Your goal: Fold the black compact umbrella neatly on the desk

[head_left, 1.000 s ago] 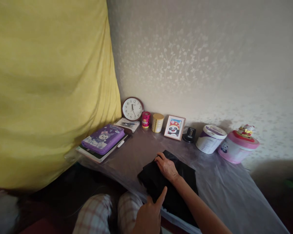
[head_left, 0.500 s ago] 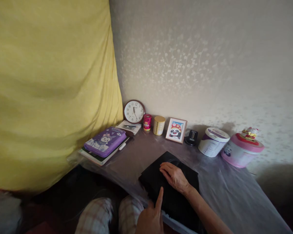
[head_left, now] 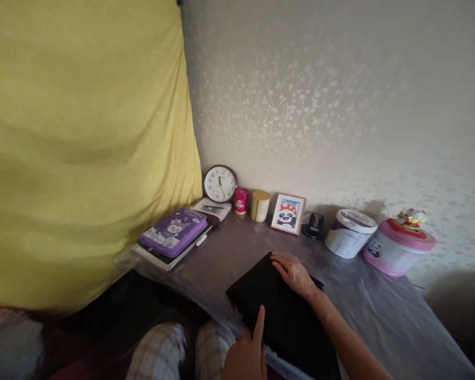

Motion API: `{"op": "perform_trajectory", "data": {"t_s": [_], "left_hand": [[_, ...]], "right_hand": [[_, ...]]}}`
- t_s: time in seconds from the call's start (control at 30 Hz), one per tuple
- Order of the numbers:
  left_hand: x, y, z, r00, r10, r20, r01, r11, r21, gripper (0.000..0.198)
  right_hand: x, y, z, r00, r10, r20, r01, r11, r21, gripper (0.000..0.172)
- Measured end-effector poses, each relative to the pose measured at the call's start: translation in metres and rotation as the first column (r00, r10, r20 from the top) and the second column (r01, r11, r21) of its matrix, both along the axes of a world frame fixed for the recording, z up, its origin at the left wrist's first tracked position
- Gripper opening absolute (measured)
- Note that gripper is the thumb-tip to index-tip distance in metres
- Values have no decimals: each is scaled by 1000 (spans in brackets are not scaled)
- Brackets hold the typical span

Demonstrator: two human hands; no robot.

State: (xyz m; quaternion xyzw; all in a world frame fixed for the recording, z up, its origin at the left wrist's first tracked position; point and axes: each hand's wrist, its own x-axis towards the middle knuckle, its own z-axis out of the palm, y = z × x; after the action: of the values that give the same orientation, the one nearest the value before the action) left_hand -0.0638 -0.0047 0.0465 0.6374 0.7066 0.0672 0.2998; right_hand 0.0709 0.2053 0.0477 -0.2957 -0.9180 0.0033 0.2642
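A folded black cloth (head_left: pixel 277 311) lies flat near the front edge of the plastic-covered table (head_left: pixel 380 311). My right hand (head_left: pixel 295 273) rests palm down on the cloth's far corner, fingers stretched out. Low in the view, my left hand (head_left: pixel 247 356) is curled, with only the index finger extended; that fingertip presses on the near part of the cloth. Nothing shows inside the curled fingers.
Along the wall stand a round clock (head_left: pixel 220 183), a red tin (head_left: pixel 241 200), a gold tin (head_left: pixel 260 205), a framed panda picture (head_left: pixel 288 214), a white tub (head_left: pixel 349 233) and a pink container (head_left: pixel 398 247). A purple case (head_left: pixel 174 231) lies on books beside a yellow curtain (head_left: pixel 83 148).
My right hand slid across the black cloth toward its far right corner, leaving the cloth smoother and flatter. The left index finger stayed pressed on the near part.
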Motion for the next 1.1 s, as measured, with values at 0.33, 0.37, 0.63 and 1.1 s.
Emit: {"op": "perform_trajectory", "data": {"t_s": [0.33,0.37,0.63,1.1], "left_hand": [[-5,-3,-2,998,-1,57,-3,998,56,69],[-6,-3,-2,998,-3,61,-1,998,64,68],[-9,-2,-16,999,18,51,-23,995,98,70],[-17,3,-17,995,12,103,-17,999,46,68]], "right_hand": [[32,21,9,972,-212,-104,213,977,-4,29],[43,21,10,964,-213,-158,214,977,-9,28],[124,-37,5,938,-281,-203,264,958,-111,25],[112,-105,-4,998,-67,21,69,990,-123,39]]}}
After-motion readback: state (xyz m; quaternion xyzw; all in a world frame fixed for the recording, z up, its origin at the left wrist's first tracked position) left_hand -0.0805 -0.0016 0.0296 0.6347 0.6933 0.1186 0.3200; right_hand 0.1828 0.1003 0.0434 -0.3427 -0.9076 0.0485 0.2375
